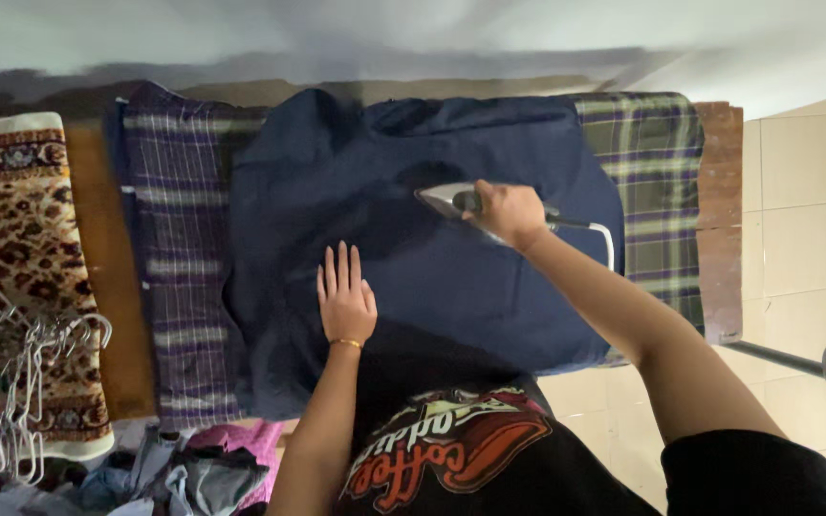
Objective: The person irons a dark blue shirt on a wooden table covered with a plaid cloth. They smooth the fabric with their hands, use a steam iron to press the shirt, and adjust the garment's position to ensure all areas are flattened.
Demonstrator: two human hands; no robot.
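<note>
Looking down, head view: my right hand (509, 212) wraps tight round iron (461, 203) handle, iron nose points left on dark blue cloth (451, 287). Left hand (345, 298) lies flat, fingers open, holds nothing, presses cloth just below-left of iron. Cloth covers checked blanket (179, 287) on surface.

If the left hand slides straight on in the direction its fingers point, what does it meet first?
The left hand lies flat on the dark blue garment; straight ahead is only more of that cloth, the iron sits off to the right.
</note>
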